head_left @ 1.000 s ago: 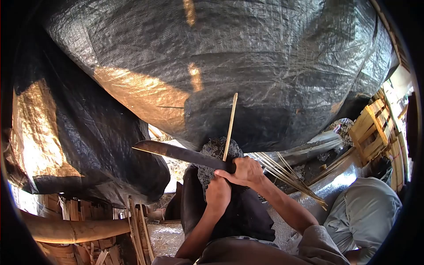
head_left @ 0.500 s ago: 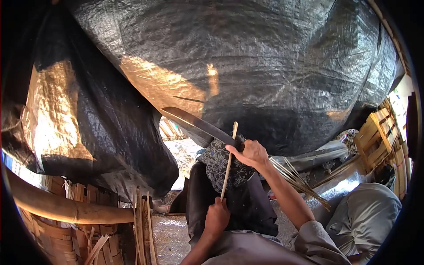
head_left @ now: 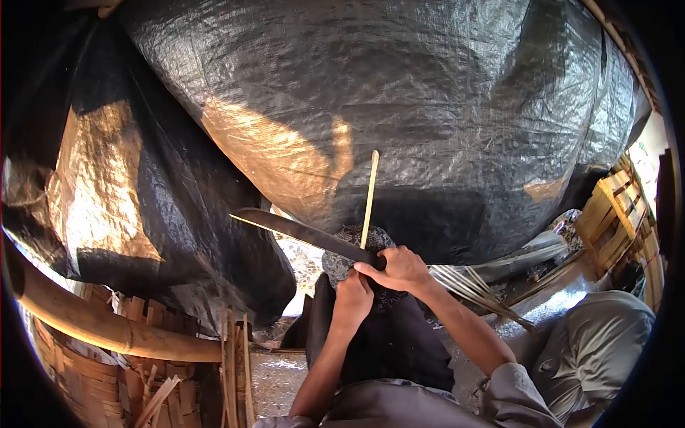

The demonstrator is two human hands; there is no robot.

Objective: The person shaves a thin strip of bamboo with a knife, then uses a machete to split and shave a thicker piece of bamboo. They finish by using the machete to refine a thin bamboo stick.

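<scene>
A long machete (head_left: 303, 232) lies across the front of my lap, its blade pointing to the left. My right hand (head_left: 396, 269) is closed round its dark handle, the thumb stretched towards the blade. Beside it, my left hand (head_left: 353, 296) is closed on a thin pale strip (head_left: 370, 196), which rises upright past the blade. The blade crosses the strip just above my left hand. Under both is a patterned dark cloth (head_left: 344, 262) over the knee.
Black plastic sheeting (head_left: 428, 107) hangs in front. A bamboo pole (head_left: 121, 335) and woven baskets (head_left: 89, 381) stand at the left. Thin strips (head_left: 481, 292) lie at the right, near a person's grey-clothed knee (head_left: 606, 342) and a wooden crate (head_left: 614, 214).
The strip now reaches farther up and forward. My left hand has moved up beside my right hand, while the machete has come lower and to the left.
</scene>
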